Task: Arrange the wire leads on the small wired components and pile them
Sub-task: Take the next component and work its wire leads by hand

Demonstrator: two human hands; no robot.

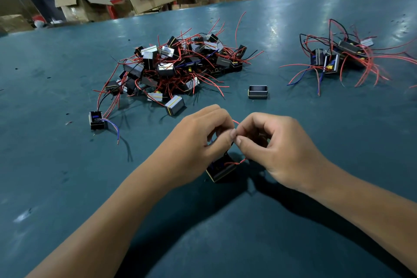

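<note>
Component (222, 170) in hand hangs just below both sets of fingers, its red lead (235, 122) arching up between them; left hand (203, 137) and right hand (273, 144) each pinch it, equally near. Finished pile (338, 56) lies far right on table (67, 74).

I see a teal table (67, 187) filling most of the frame. A large tangled pile (173, 63) of wired components lies upper centre, a smaller pile (338, 58) upper right. A lone open black case (258, 91) sits between them, and one wired component (97, 120) lies left of centre.
</note>
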